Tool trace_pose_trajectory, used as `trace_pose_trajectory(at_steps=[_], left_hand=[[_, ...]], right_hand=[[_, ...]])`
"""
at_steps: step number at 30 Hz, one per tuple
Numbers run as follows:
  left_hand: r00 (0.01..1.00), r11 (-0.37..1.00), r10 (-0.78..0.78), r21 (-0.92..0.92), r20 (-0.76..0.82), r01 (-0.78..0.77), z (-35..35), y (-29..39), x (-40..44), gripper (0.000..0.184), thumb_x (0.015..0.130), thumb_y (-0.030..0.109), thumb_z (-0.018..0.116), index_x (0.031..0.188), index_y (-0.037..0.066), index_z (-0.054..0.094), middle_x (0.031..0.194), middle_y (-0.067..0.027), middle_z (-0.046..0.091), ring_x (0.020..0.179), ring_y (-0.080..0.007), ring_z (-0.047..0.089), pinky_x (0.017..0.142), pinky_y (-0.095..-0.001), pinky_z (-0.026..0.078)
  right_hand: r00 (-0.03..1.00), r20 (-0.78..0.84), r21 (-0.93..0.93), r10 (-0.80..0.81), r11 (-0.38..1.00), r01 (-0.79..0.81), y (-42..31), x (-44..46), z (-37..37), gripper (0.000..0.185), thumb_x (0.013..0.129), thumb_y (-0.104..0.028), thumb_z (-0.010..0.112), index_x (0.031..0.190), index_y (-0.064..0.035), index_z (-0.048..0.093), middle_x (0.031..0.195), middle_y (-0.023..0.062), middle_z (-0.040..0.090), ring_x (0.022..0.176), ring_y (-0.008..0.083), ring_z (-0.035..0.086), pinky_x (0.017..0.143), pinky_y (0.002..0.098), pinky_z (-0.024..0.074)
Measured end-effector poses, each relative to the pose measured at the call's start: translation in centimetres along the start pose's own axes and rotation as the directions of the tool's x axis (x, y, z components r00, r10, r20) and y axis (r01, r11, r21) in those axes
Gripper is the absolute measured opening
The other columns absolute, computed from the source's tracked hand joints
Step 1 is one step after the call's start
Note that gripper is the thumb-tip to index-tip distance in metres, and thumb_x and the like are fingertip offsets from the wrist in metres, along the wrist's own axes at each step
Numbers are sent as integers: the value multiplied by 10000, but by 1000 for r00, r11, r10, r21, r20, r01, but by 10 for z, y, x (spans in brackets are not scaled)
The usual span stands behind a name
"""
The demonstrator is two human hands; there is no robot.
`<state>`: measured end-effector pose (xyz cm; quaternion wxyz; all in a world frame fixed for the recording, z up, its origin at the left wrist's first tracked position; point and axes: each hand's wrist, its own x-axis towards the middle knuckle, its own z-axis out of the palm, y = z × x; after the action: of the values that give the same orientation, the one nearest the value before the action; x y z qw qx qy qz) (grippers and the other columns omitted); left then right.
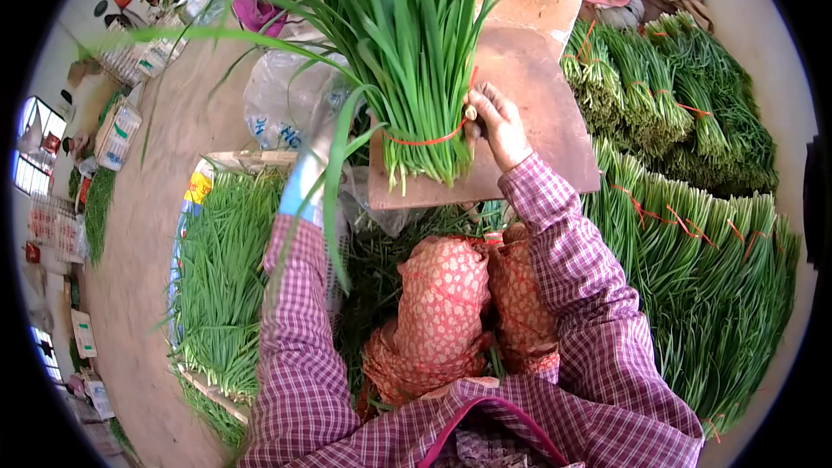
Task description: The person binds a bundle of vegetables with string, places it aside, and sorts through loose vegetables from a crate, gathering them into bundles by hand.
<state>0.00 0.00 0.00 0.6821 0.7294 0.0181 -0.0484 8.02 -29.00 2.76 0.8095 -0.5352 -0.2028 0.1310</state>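
A thick bunch of garlic chives [416, 61] lies on a brown board [555, 152], its cut stems toward me and its long leaves pointing away. Around the stems runs a thin red tie [422, 142]. My right hand [498, 126] is at the bunch's right side, thumb and fingers pinched together on the tie's end. To the left of the bunch, my left hand [322, 143] is blurred and partly covered by drooping leaves. White and blue material shows at its wrist, and its fingers cannot be made out.
Loose chives [227, 277] fill a lined container on the left. Tied bunches [693, 260] are stacked along the right. A clear plastic bag [286, 95] lies beyond my left hand. Cloth-covered knees [442, 303] are below the board. Other people and crates appear far left.
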Motion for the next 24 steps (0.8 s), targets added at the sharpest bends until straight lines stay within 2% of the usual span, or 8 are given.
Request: trace_pose_trajectory(at_steps=[4,5,8,9,13,14,19,24], left_hand=[[970,962,217,147,106,-232,42,0,15,1096,675,314,799,1467,-11,114,1543,-194,118,1440,-274,72,1168,-399,58],[949,920,301,234,88,-314,49,14,25,952,706,307,779,1422,-31,251,1470,-182,309,1376,-259,272,1140,-374,208],[945,926,325,-216,34,-310,76,74,42,597,778,268,729,1250,-21,504,1130,-64,615,1013,-163,574,934,-323,450],[916,915,400,-61,12,-399,88,92,45,543,796,235,713,1240,-12,520,1117,-64,626,1006,-170,589,943,-332,450],[916,908,400,-129,-13,-398,96,136,34,357,781,183,732,1073,-1,640,1009,-81,675,938,-167,636,912,-327,485],[937,907,349,-262,34,-329,91,141,44,767,709,158,812,1318,-54,395,1061,-162,648,901,-245,675,819,-312,572],[929,915,365,-162,-52,-369,104,87,58,1139,566,184,899,1439,19,187,1131,-186,610,1044,-277,617,863,-373,553],[962,971,234,-82,143,-224,108,137,54,666,738,127,781,1263,-109,447,1095,-168,644,941,-192,665,818,-309,559]], right_hand=[[999,28,41,44,998,-45,-2,-10,-6,174,981,-214,468,954,-46,506,721,-16,477,507,65,442,437,215,425],[998,53,62,26,998,-30,-1,-7,-4,174,981,-211,466,954,-43,505,717,-18,471,509,65,441,437,213,423],[998,59,6,19,1000,-19,-11,-6,8,182,975,-213,467,941,-38,501,704,-13,459,468,74,440,418,211,419],[998,61,-65,21,998,-17,-16,-5,8,185,972,-215,470,936,-36,500,698,-11,457,451,77,439,408,212,421],[992,32,-12,-124,992,124,-53,-10,19,206,967,-226,478,949,-22,502,685,-15,457,470,69,441,417,216,452],[991,55,78,-118,990,114,-59,-13,20,200,969,-228,480,948,-31,507,689,-21,457,502,64,444,443,218,466],[1000,-22,-73,6,997,-7,-12,-21,-4,217,979,-245,468,1039,-39,498,708,-19,478,483,87,503,476,237,519],[991,-126,238,-37,969,67,-2,-21,6,178,985,-211,457,1021,-42,496,738,3,532,552,98,553,523,277,566]])
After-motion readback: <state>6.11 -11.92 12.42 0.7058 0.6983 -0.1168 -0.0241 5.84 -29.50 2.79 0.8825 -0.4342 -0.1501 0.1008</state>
